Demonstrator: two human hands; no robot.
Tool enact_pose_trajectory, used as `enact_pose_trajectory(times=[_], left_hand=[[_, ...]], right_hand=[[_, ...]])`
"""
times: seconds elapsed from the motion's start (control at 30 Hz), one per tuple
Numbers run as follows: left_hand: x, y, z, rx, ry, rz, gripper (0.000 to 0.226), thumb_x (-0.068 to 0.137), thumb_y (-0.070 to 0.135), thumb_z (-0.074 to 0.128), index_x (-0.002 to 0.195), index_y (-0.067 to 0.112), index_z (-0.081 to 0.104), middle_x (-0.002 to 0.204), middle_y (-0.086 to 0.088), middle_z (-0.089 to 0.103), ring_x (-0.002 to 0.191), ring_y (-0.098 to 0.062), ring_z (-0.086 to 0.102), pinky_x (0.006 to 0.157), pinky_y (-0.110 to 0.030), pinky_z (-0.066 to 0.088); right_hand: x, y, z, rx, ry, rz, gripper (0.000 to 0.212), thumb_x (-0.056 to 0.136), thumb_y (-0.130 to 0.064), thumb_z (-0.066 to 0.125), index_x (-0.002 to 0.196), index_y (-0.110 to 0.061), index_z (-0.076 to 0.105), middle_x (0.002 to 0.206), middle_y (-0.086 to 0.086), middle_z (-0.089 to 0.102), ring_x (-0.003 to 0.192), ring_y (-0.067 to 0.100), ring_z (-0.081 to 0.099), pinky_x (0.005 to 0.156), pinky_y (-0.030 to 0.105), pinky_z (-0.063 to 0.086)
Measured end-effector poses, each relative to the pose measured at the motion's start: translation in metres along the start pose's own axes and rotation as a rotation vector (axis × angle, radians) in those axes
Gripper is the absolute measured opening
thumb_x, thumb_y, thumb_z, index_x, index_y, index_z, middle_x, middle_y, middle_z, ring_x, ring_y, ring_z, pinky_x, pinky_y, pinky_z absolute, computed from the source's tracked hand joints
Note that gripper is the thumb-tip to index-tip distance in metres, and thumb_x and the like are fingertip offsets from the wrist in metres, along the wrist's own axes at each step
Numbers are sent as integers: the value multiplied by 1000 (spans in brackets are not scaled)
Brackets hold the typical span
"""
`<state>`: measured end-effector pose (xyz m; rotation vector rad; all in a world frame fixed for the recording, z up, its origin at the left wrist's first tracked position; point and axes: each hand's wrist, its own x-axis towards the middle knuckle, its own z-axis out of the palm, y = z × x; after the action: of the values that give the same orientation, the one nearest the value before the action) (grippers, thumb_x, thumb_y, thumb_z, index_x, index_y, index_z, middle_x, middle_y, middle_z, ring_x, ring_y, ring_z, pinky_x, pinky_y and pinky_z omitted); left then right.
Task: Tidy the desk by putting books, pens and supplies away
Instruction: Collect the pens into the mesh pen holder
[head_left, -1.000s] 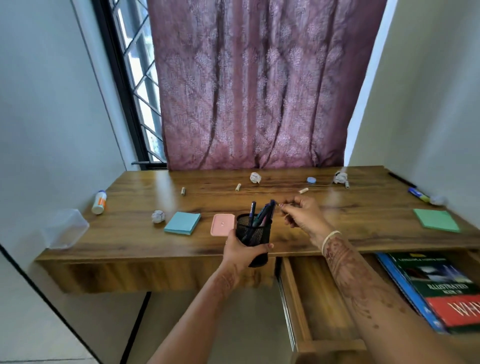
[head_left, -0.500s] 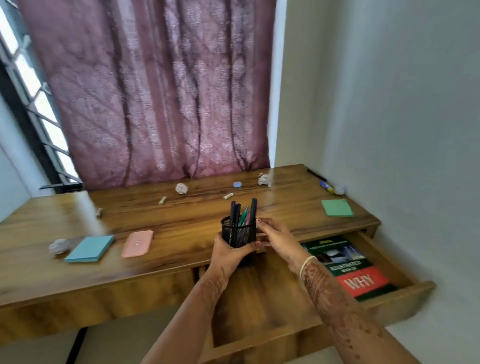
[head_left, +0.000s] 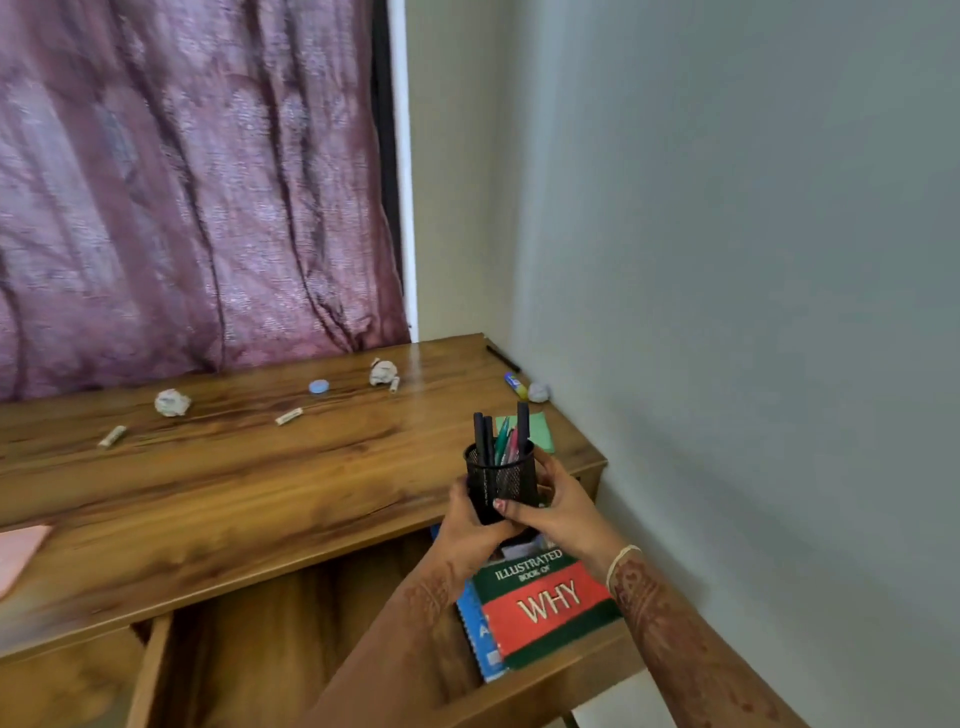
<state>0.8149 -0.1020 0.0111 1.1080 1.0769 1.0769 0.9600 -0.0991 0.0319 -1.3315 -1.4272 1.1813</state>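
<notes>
Patterns (head_left: 670, 639), seemingly henna, cover both bare forearms (head_left: 431, 597); a pale bangle (head_left: 622, 564) rings the right wrist.

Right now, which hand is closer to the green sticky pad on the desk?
Right. The right hand grips the mesh pen cup on its right side, just in front of the green sticky pad; the left hand holds the cup's left side, farther away.

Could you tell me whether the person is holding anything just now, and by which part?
Yes: the black mesh pen cup, with pens in it, gripped round its lower wall by the left hand and the right hand.
</notes>
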Motion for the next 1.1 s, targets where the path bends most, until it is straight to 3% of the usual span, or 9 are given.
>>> enact_pose_trajectory(times=[0.07, 0.17, 0.3, 0.4, 0.5, 0.6, 0.7, 0.87, 1.1], left_hand=[[16, -6, 15, 26, -40, -2, 75, 76, -4, 76, 136, 11, 33, 120, -8, 62, 110, -24, 63, 92, -40, 54], [43, -14, 31, 52, -101, -5, 75, 75, -2, 78, 135, 12, 36, 114, 0, 63, 103, -12, 65, 84, -30, 57], [85, -22, 55, 51, -177, -4, 77, 73, -9, 76, 136, 12, 36, 116, -4, 62, 103, -14, 64, 73, -21, 57], [121, -32, 67, 95, -204, 13, 78, 74, -6, 77, 137, 11, 34, 115, -2, 62, 103, -11, 63, 75, -19, 55], [152, -40, 72, 184, -229, 27, 85, 70, 15, 84, 139, 14, 34, 120, -2, 63, 110, -14, 63, 92, -30, 54], [176, -46, 71, 259, -219, 47, 89, 64, 30, 84, 138, 19, 35, 122, -2, 65, 112, -14, 64, 98, -41, 52], [195, -51, 69, 327, -203, 79, 80, 69, 26, 81, 136, 19, 37, 122, 1, 65, 112, -10, 63, 98, -39, 52], [213, -52, 69, 392, -143, 148, 75, 72, 21, 82, 134, 16, 41, 120, 6, 65, 110, -5, 62, 96, -33, 53], [229, -58, 73, 525, -29, 235, 64, 69, 20, 73, 128, 27, 51, 115, 6, 58, 107, -5, 56, 96, -33, 51]], right_hand=[[7, 12, -17, -12, 53, -9, 95, 62, -31, 89, 143, -30, 38, 132, -10, 56, 121, 8, 53, 100, 28, 46], [20, 30, -39, 17, 149, -6, 96, 52, -41, 93, 135, -38, 44, 130, -9, 58, 119, 10, 56, 98, 32, 49], [45, 46, -69, 26, 213, -11, 85, 61, -24, 90, 135, -22, 48, 122, -6, 64, 112, 6, 61, 82, 11, 50], [69, 57, -88, 34, 228, 9, 81, 63, -22, 89, 134, -18, 50, 122, -7, 64, 112, 4, 60, 97, 24, 50], [91, 69, -99, 58, 239, 50, 84, 61, -31, 90, 134, -22, 49, 124, -7, 63, 115, 9, 60, 102, 39, 48], [113, 80, -100, 76, 264, 55, 79, 64, -24, 88, 132, -26, 48, 124, -10, 61, 117, 8, 59, 101, 33, 49], [130, 89, -97, 78, 296, 27, 73, 67, -19, 86, 126, -35, 46, 121, -16, 61, 114, -2, 57, 95, 18, 48], [145, 99, -94, 50, 343, 17, 81, 66, -22, 87, 135, -30, 45, 127, -12, 61, 118, -1, 56, 102, 25, 45], [155, 105, -89, -8, 445, 19, 78, 67, -20, 87, 135, -26, 50, 125, -13, 63, 116, -3, 57, 101, 25, 46]])
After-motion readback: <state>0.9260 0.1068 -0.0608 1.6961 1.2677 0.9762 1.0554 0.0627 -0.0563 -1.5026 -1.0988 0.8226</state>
